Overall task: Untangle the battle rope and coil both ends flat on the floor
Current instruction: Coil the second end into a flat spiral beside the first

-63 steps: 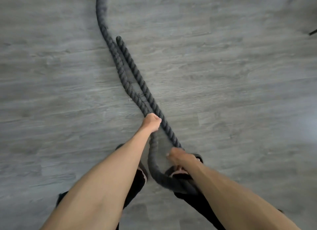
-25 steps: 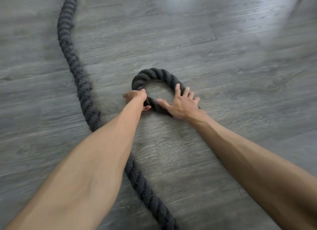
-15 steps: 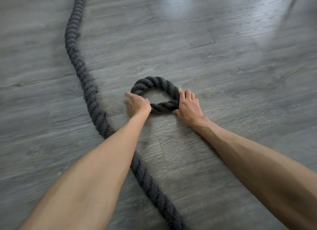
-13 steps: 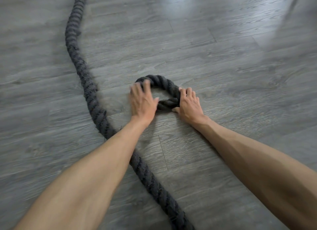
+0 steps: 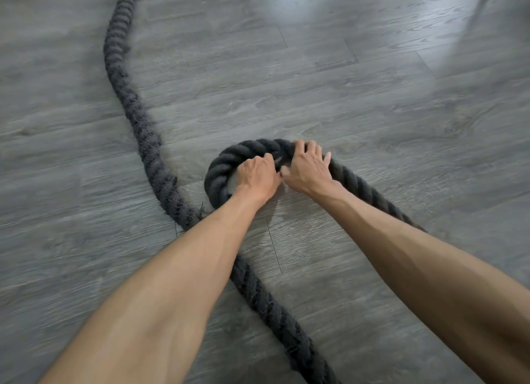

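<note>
rope end curled into a tight ring under both hands

the left hand [image 5: 258,177] is laid over the near side of a small ring of dark twisted battle rope [image 5: 220,168], its fingers curled down into the ring's centre and closed on the strand there. the right hand [image 5: 308,168] is pressed on the ring's far right part, fingers bent over the top of the rope and gripping it, thumb pointed toward the left hand. the two hands are set just beside each other, nearly touching at the thumbs. whether the rope's very tip is held cannot be told, since it is hidden beneath the hands.

the ring is lying flat on the grey wood-plank floor [image 5: 372,97]. from under the right hand, a strand is led away to the right and passes behind the right forearm. a second, long run of the same rope is seen curving from the top left, passing just left of the ring, going under the left forearm and leaving at the bottom edge. pale reflections are spread across the planks at the top right.
</note>
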A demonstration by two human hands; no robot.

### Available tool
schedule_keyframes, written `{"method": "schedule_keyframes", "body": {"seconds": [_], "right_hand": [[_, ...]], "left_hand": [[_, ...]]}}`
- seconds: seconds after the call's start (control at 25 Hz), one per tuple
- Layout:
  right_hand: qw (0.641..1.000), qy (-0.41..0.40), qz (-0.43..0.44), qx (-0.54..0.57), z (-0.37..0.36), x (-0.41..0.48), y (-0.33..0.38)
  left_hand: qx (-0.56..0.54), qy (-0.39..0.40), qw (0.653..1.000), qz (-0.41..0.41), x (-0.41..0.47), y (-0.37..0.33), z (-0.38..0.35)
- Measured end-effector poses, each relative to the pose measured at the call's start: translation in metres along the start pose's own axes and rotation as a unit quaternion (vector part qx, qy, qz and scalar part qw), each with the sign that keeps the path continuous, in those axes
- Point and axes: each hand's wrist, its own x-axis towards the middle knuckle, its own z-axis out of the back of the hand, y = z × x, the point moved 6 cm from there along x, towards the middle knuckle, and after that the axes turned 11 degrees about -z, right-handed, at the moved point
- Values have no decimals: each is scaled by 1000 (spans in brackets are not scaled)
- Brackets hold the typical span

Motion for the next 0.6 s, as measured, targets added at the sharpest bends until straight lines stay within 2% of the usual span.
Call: {"method": "schedule_keyframes", "body": {"seconds": [0.16,0.28,0.4,0.48,0.6], "right_hand": [[997,8,-33,-75,4,-4,-13],[992,23,-36,-116,3,-9,-16],[985,43,-74,-150,18,-3,-31],[984,67,-106,-129,27,-3,-47],[982,119,-85,-118,14,-27,-42]], "left_hand": [[-160,71,973,149,9,20,-3],[-242,96,942,210,9,24,-9],[-298,106,912,262,2,25,-12],[-353,104,879,303,-4,25,-13],[-450,90,807,372,-10,24,-19]]}}
